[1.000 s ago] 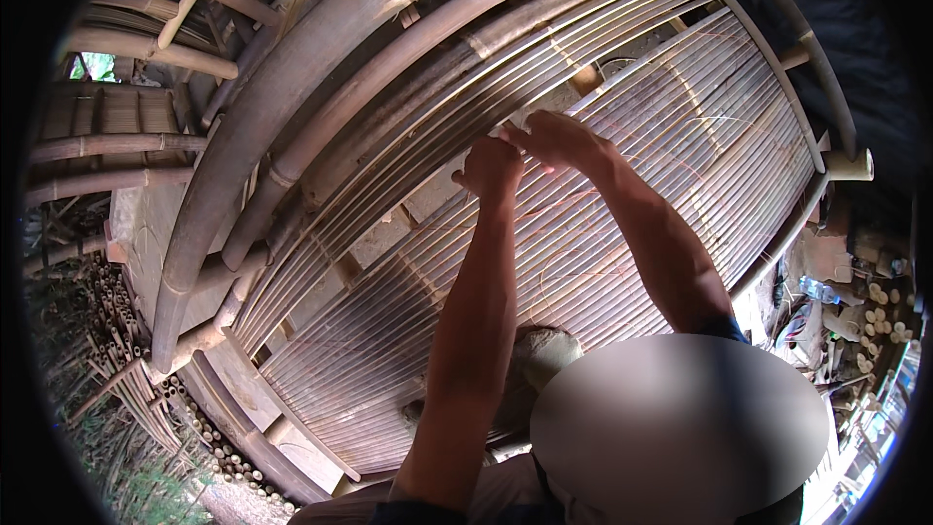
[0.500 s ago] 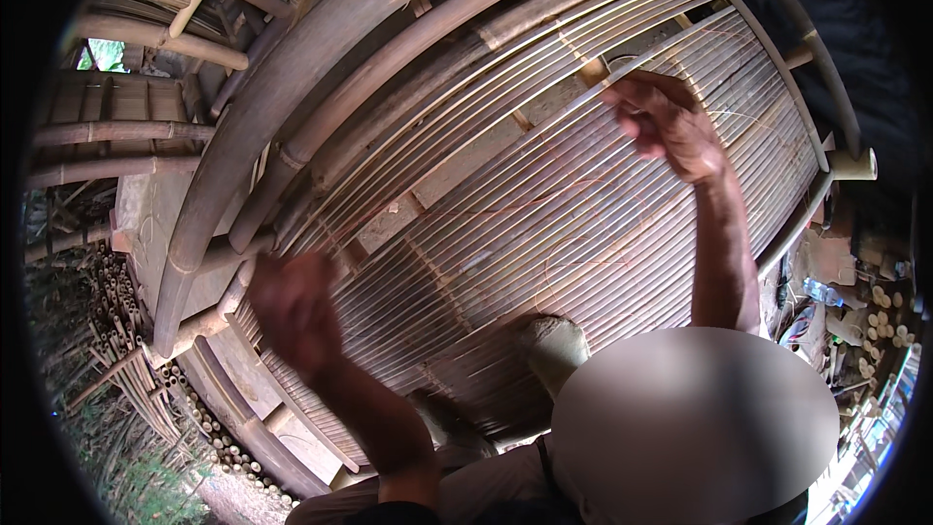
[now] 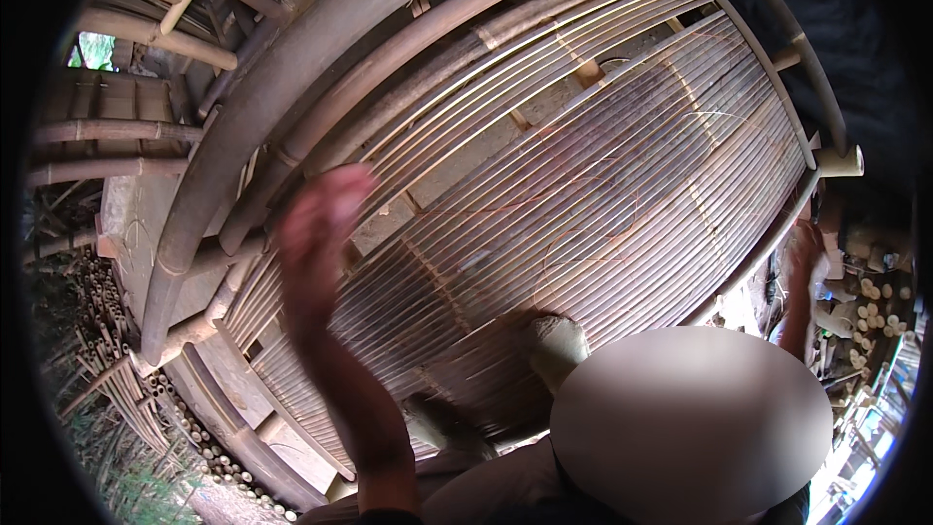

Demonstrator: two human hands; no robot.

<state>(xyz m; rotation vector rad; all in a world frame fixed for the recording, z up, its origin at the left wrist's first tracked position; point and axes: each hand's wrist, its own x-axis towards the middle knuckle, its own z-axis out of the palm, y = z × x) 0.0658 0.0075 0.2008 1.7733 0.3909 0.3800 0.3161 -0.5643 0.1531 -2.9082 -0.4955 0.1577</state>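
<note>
My left hand is raised over the left part of a slatted bamboo bench, near its thick curved bamboo rail. Motion smears its fingers, and I can make out nothing held in them. Off the bench's right edge, my right hand reaches down beside several loose things; it is small here and its fingers do not show clearly. Thin split-bamboo slats run lengthwise along the bench, with a long open gap between the far slats and the near ones. Thin reddish strands lie loosely across the near slats.
A thick curved bamboo pole arches along the far left side. Bundled bamboo sticks lie at the left, and cut bamboo pieces are heaped at the right. My legs are over the bench's near side.
My right hand has left the slats by the gap and moved right, down past the bench's edge. My left hand has risen and moved slightly farther away.
</note>
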